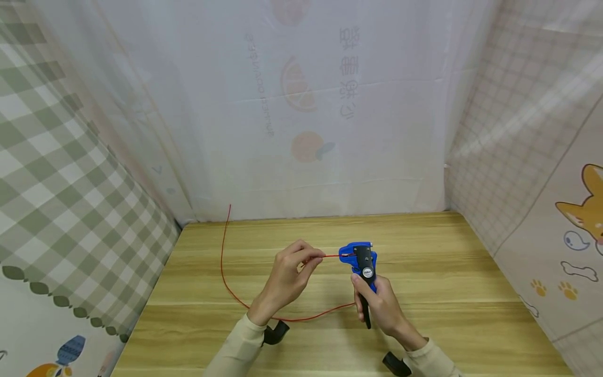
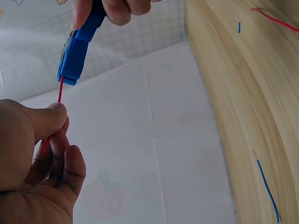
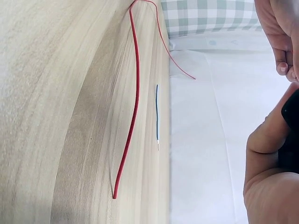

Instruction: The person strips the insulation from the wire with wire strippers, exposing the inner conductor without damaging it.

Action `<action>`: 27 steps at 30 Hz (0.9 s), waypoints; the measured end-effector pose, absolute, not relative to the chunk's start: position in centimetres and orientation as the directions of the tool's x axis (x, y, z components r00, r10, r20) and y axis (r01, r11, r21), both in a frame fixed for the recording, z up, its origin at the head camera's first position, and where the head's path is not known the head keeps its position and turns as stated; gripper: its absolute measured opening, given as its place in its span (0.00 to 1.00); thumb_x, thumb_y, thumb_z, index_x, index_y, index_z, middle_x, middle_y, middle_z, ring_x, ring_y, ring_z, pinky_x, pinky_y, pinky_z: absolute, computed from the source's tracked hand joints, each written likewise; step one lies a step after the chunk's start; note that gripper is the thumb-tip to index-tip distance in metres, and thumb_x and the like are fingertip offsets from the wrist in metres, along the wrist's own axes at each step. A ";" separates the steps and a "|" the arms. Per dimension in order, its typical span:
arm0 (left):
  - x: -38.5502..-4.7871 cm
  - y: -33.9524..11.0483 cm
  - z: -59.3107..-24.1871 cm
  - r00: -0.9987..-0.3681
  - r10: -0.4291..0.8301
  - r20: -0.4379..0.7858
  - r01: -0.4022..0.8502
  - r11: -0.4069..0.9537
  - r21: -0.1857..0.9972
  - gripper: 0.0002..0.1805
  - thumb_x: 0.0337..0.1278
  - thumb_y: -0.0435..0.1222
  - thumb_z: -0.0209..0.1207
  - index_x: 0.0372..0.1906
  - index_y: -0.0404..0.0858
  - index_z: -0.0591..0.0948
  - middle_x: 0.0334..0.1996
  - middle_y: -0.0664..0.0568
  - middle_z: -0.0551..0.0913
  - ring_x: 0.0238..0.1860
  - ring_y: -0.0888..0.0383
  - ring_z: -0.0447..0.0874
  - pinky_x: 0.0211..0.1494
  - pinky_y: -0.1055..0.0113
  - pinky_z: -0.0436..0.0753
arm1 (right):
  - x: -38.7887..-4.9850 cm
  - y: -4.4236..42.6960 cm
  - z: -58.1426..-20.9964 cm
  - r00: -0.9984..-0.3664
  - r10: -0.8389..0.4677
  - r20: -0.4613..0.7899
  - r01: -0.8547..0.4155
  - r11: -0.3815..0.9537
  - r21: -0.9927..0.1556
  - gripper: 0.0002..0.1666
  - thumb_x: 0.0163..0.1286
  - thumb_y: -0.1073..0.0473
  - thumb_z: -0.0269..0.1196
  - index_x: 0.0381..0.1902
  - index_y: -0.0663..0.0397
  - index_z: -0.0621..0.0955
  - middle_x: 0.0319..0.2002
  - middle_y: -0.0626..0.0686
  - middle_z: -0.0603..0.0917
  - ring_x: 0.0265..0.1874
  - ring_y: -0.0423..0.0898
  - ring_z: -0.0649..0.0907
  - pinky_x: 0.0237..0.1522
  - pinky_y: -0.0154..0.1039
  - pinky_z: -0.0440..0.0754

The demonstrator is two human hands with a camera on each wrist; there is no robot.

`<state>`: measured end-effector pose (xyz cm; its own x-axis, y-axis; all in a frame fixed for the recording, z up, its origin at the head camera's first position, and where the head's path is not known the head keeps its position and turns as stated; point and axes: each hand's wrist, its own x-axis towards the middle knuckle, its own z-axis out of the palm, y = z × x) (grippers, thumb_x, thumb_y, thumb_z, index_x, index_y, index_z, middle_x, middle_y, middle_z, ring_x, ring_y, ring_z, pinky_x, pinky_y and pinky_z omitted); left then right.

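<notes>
My left hand (image 1: 289, 272) pinches a short red wire (image 1: 332, 256) between thumb and fingertips. In the left wrist view, a bit of this red wire (image 2: 60, 92) runs from the thumb into the blue head above it. That head belongs to a blue and black wire stripper (image 1: 364, 259), whose handles my right hand (image 1: 383, 306) grips, thumb along the near side. The wire's far end is hidden inside the tool's jaws. Only the right thumb and palm (image 3: 268, 154) show in the right wrist view, beside a dark part of the tool.
A long red wire (image 1: 301, 320) curves over the wooden table (image 1: 471, 293), its left end reaching the back edge. A blue wire (image 3: 157, 112) with a bare end lies on the wood, and a tiny blue piece (image 2: 239, 27) too. Cloth walls (image 1: 377, 183) enclose the table.
</notes>
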<state>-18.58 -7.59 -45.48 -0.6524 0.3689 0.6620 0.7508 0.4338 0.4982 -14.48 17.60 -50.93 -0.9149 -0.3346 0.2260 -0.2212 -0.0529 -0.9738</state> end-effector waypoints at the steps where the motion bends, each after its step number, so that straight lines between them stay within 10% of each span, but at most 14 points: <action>1: -18.6 -7.6 -45.5 -0.652 0.369 0.662 0.751 0.432 0.499 0.05 0.74 0.27 0.71 0.46 0.37 0.95 0.38 0.51 0.89 0.34 0.60 0.85 0.39 0.75 0.83 | -14.5 17.6 -51.0 -0.915 -0.334 0.227 -0.222 -0.052 -0.974 0.27 0.94 0.63 0.49 0.32 0.80 0.71 0.17 0.71 0.72 0.09 0.48 0.81 0.13 0.45 0.81; 27: -18.8 -8.7 -45.9 -0.650 0.323 0.688 0.748 0.432 0.504 0.04 0.71 0.26 0.73 0.44 0.36 0.94 0.38 0.49 0.90 0.32 0.61 0.83 0.30 0.62 0.85 | -14.7 18.9 -50.9 -0.936 -0.282 0.211 -0.202 -0.061 -0.978 0.29 0.95 0.61 0.47 0.31 0.77 0.73 0.18 0.70 0.73 0.11 0.42 0.82 0.13 0.48 0.82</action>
